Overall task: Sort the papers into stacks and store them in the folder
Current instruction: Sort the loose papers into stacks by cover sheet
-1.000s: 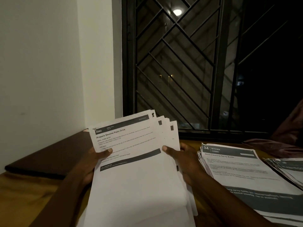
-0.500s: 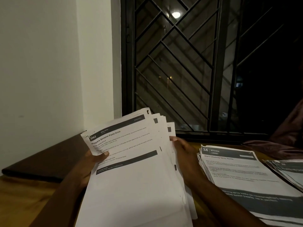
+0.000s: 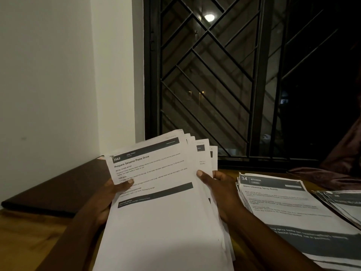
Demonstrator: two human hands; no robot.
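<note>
Left fingers [image 3: 127, 182] and right fingers [image 3: 203, 176] are pinching the fanned papers [image 3: 166, 227]; I'm aiming to peel only the top sheet [image 3: 154, 173].

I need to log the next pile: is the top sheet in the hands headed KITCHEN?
No: the held papers read "Prepare Sesame Paste Drink" on top; KITCHEN heads the stack to their right.
</note>
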